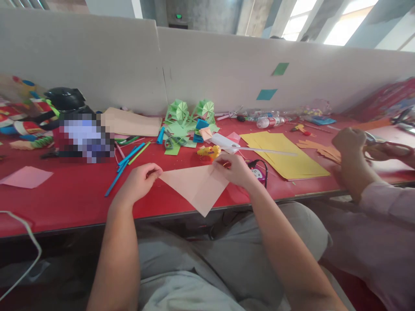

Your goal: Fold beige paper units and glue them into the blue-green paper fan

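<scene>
Since the pale pink, triangular sheet of thin paper [197, 183] is held between two hands over the near side of the red counter [81, 203], even tension probably matters most. The left hand [142, 179] pinches its left corner, thumb against fingers, and the right hand [235, 170] has its fingertips drawn narrowly together on the far edge near the right end. An overlapping layer seems to show toward the right, so it would pay to match the edges before pressing any crease; a hard pull could wrinkle the sheet. Its point reaches slightly past the counter's near edge, where it lacks backing, so working farther in looks wiser. A yellow plastic object [209, 152] just beyond limits that shift, and a purple-and-white power socket block [257, 174] sits right of the right hand. More room lies left, between the blue and green strips [129, 162] and a flat pink paper sheet [27, 177].
</scene>
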